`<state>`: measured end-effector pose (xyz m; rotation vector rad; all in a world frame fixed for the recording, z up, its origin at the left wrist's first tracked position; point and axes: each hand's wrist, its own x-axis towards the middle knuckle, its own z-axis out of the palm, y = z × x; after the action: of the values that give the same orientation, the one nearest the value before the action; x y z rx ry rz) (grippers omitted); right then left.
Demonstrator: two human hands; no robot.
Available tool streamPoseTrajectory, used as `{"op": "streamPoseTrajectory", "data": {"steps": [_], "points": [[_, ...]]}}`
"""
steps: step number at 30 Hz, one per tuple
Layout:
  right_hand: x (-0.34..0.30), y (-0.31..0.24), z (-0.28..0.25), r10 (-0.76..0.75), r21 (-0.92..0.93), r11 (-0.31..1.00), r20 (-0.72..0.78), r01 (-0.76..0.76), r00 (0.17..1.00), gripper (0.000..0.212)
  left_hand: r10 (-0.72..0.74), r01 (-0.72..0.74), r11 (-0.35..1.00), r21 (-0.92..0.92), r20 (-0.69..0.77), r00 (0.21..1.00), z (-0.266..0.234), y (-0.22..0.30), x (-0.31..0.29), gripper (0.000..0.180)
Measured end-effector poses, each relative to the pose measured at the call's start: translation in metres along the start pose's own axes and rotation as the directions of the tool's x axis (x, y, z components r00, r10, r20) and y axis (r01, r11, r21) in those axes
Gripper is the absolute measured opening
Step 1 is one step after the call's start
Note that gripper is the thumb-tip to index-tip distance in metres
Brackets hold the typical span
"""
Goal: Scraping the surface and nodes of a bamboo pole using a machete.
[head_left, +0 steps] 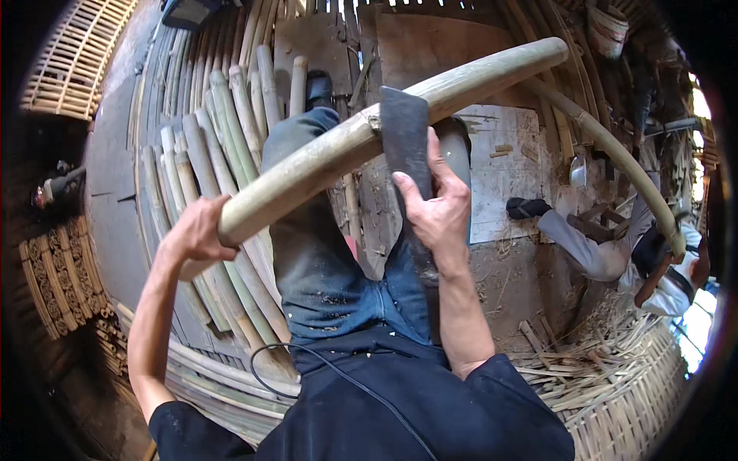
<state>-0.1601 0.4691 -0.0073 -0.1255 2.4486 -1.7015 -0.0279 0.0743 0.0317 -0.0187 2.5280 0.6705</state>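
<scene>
A thick pale bamboo pole [307, 170] slants across in front of me, over my knees, from lower left to upper right. My left hand [198, 232] is closed round its near left end. My right hand [440, 201] grips a broad dark machete [404, 127], thumb and fingers along the blade. The blade's upper part overlaps the pole next to a node, seemingly touching it. Part of the machete runs down beside my right forearm, and its handle end is hard to see.
Cut bamboo poles [223, 123] lie in rows at my left. A basket [630, 399] with bamboo strips stands at lower right. Another person [615, 257] sits at the right with a bamboo pole [615, 146]. A pale board [503, 173] and a bucket [607, 31] are farther off.
</scene>
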Motion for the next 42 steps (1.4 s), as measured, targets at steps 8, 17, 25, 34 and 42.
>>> {"op": "streamPoseTrajectory", "data": {"steps": [8,17,25,34,42], "points": [[0.032,0.012,-0.101,0.017,0.075,0.997,-0.403,0.014,0.915,0.065,0.041,-0.044,0.995,0.087,0.031,0.999,-0.001,0.010,0.030,0.069],[-0.010,-0.001,-0.048,-0.057,0.114,0.991,-0.068,0.064,0.996,0.074,0.036,-0.049,0.974,0.221,0.063,0.997,-0.005,0.017,0.034,0.065],[-0.057,0.041,-0.089,0.329,0.242,0.895,0.207,-0.374,0.921,0.032,0.102,0.069,0.961,0.267,-0.576,0.811,0.037,-0.005,-0.002,0.077],[-0.104,0.065,-0.111,0.300,0.020,0.942,0.391,-0.334,0.870,0.085,0.079,0.127,0.956,0.265,-0.648,0.758,0.049,-0.035,-0.021,0.074],[-0.106,0.045,-0.107,0.332,0.579,0.594,0.456,-0.559,0.826,0.070,0.035,0.163,0.950,0.266,-0.611,0.791,0.047,-0.039,-0.028,0.078]]}}
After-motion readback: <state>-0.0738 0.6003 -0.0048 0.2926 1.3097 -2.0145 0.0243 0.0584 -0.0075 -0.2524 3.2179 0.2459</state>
